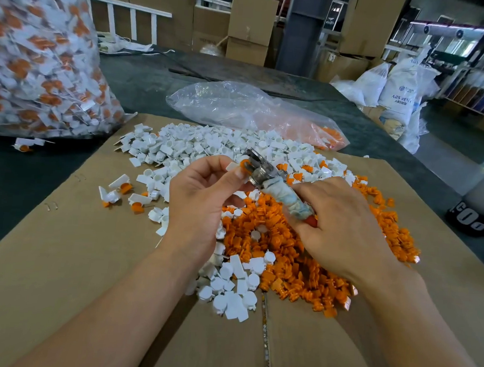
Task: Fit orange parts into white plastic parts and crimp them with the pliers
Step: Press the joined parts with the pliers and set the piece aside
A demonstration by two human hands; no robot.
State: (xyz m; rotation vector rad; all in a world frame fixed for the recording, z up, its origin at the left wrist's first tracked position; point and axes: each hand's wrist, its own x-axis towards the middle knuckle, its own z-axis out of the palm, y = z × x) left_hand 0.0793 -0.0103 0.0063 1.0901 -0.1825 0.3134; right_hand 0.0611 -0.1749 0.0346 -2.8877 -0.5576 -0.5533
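Two hands (198,200) (342,230): part (240,166) left, pliers (266,170) right

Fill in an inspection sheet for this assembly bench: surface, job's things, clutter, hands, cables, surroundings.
Surface: flat cardboard on a dark table.
Job's things: heap of white parts behind and left of a heap of orange parts; pliers with a cloth-wrapped handle.
Clutter: a few joined pieces loose on the left; full bag of joined pieces at far left; slack clear bag holding some orange parts.
Hands: left hand pinches a white-and-orange piece at the pliers' tip; right hand grips the pliers' handle.
Cables: what looks like a dark cable across the far table.
Surroundings: cardboard boxes, white sacks, grey pillar.
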